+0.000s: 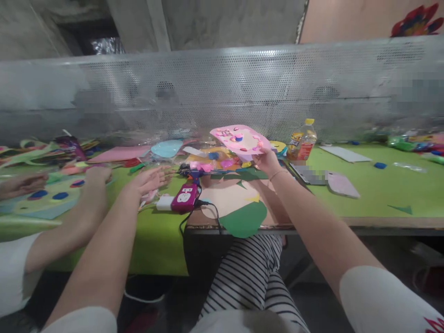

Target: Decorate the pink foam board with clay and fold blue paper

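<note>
Paper (249, 144), pink and decorated, is pinched by the right hand (268, 162) above far clutter (205, 167) — the left hand (151, 179) open, apparently empty — so this one-sided grip could let it bend.

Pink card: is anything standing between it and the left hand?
Nothing visible stands between the left hand and the pink card, which the right hand holds raised. Pink scraps lie lower, apparently beneath that path.
</note>
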